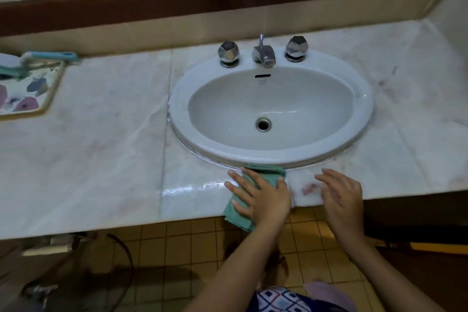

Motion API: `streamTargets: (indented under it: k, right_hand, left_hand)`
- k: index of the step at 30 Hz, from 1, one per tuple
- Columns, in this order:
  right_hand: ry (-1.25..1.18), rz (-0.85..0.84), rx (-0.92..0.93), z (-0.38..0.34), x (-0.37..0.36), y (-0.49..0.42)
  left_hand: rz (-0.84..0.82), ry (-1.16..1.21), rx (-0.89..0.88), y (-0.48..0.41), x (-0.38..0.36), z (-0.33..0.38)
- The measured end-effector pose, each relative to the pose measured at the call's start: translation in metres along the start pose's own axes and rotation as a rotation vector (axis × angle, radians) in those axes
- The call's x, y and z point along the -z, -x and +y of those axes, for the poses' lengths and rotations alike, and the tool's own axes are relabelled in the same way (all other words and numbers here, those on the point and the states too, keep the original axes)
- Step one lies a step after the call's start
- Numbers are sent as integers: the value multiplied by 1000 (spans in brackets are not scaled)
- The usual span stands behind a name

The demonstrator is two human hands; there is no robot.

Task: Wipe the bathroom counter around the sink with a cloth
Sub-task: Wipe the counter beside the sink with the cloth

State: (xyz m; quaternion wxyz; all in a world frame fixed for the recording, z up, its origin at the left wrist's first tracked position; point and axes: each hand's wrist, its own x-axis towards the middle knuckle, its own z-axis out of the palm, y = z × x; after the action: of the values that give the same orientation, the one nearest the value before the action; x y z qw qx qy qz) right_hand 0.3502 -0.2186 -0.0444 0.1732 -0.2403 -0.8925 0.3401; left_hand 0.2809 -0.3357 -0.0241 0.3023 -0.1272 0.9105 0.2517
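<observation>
Tray (pixel 48 94): floral, far left on the bench (pixel 101 147).
Cloth (pixel 253 185): green, folded, at the bench's front edge, touching the sink (pixel 362 109) rim.
Left hand (pixel 260 197): grip open, flat on cloth.
Right hand (pixel 342 197): grip open, empty, fingers spread just beside cloth.

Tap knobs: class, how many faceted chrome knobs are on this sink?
2. The left knob stands left of the spout; the right knob stands right of it, both on the sink's back rim. None appears hidden.
</observation>
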Motion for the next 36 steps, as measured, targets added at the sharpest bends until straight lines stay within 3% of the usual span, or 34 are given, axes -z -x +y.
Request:
streamTargets:
  k: [3, 6, 8, 12, 15, 19, 22, 25, 28, 32, 34, 36]
  right_hand:
    - [74, -59, 146, -25, -10, 20]
    - [189, -268, 361, -65, -35, 35]
    - [343, -378, 408, -81, -58, 38]
    - [555, -498, 433, -63, -71, 34]
    - [643, -575, 447, -21, -37, 24]
    - [696, -572, 274, 40, 30, -5]
    - [650, -445, -2, 75, 61, -49]
    - [539, -238, -366, 76, 51, -82]
    - [496, -128, -506, 37, 7, -72]
    - [511, -266, -207, 19, 2, -25]
    - [525, -391, 19, 52, 39, -23]
    - [571, -427, 76, 98, 83, -39]
  left_hand:
    - [-7, 70, -143, 2, 36, -33]
    - [250, 203, -405, -8, 76, -72]
    - [378, 157, -547, -30, 95, -78]
    - [309, -74, -792, -79, 99, -61]
    - [326, -166, -805, -93, 80, -59]
    - [424, -106, -758, -93, 67, -56]
    - [393, -88, -732, -91, 67, -52]
    - [357, -68, -697, -87, 71, -49]
    - [353, 9, -664, -77, 67, -31]
    - [310, 84, -777, -57, 46, 18]
    - [281, 76, -817, -53, 31, 44]
    - [248, 63, -854, -54, 12, 74]
